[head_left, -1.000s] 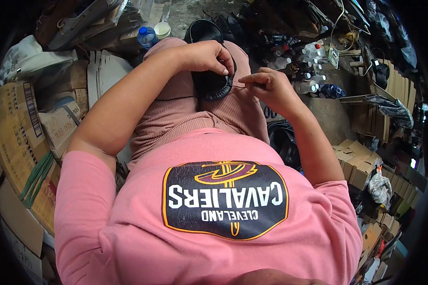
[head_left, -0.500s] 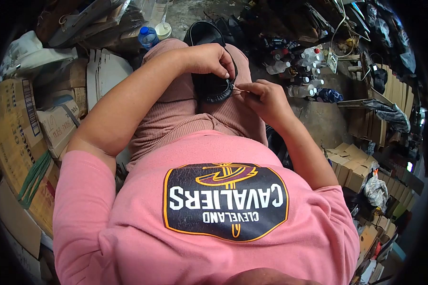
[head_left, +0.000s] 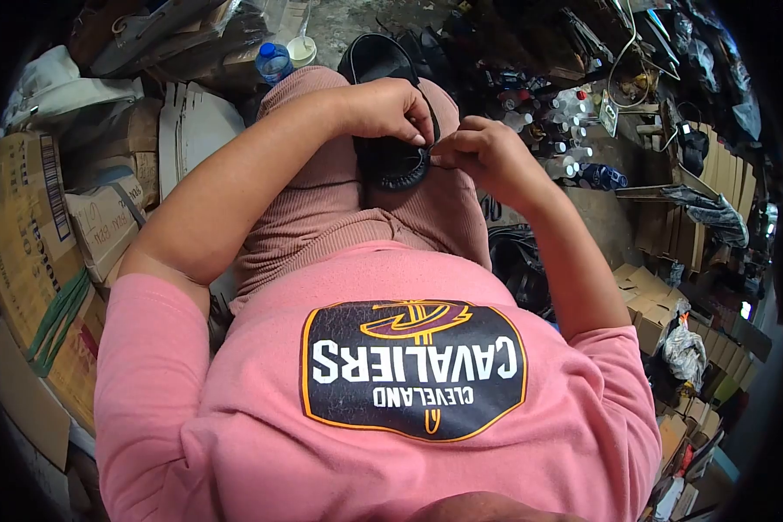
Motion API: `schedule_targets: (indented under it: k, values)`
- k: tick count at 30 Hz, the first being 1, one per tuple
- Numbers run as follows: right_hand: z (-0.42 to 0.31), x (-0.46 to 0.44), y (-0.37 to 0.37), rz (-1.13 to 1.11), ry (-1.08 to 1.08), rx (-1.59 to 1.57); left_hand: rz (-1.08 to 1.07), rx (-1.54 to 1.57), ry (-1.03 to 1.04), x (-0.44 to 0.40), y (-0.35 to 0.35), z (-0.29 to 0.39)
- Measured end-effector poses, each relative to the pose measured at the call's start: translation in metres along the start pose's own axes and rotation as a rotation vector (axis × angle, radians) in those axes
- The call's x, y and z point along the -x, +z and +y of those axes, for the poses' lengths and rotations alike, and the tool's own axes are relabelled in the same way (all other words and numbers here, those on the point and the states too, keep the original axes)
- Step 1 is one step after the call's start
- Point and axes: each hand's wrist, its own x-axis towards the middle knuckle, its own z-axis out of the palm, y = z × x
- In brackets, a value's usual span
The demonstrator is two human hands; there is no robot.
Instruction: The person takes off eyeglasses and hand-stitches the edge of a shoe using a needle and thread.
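A black shoe (head_left: 400, 177) with a gathered, ribbed rim sits between my knees, its near end toward me. My left hand (head_left: 400, 113) is closed from above on the shoe's upper edge, thumb and fingertips pinched together. At the right side of the same rim is my right hand (head_left: 478, 152), its thumb and forefinger pinched close against the shoe. Whatever is between those right fingertips is too small and dark to make out. Part of the shoe's inside is hidden beneath my left hand.
Beyond my knees stand a blue-capped water bottle (head_left: 274, 63) and a white cup (head_left: 301, 50). Several plastic bottles (head_left: 565, 139) crowd the floor to the right. Cardboard boxes (head_left: 104, 222) are stacked at the left, with more cardboard (head_left: 648, 300) on the right.
My right hand has moved up and nearer the shoe's rim. The thin light line earlier seen between its fingertips and the shoe no longer shows clearly. My left hand keeps its pinch.
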Motion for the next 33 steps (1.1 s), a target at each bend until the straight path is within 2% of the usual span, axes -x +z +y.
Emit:
schedule_targets:
  k: [1,2,5,11,16,19,25,29,32,33]
  values:
    - [0.006,0.0,-0.002,-0.025,0.036,-0.136,0.003,0.0,0.001,0.001,-0.001,0.001]
    - [0.011,0.0,-0.002,-0.029,0.034,-0.134,-0.017,-0.007,0.031,0.004,-0.002,0.003]
    - [0.027,0.0,0.001,-0.179,0.216,-0.401,-0.018,-0.02,0.056,0.006,-0.001,0.005]
    - [0.044,0.005,0.016,-0.116,0.222,-0.603,0.015,-0.044,0.086,0.005,0.003,0.0]
    - [0.03,0.012,0.029,-0.026,0.245,-0.635,0.013,-0.053,0.112,0.003,0.003,-0.008]
    - [0.017,0.014,0.028,0.063,0.286,-0.469,-0.004,-0.066,0.094,0.0,0.003,-0.008]
    - [0.04,0.017,0.025,-0.063,0.296,-0.667,0.025,-0.042,0.113,0.001,0.005,-0.005]
    - [0.04,0.014,0.028,-0.061,0.308,-0.655,0.042,-0.055,0.121,-0.001,0.006,-0.008]
    - [0.028,0.011,0.035,0.033,0.301,-0.613,0.031,-0.076,0.079,-0.004,0.005,-0.01]
    - [0.022,0.01,0.033,0.076,0.262,-0.481,0.021,-0.086,0.064,-0.006,0.005,-0.01]
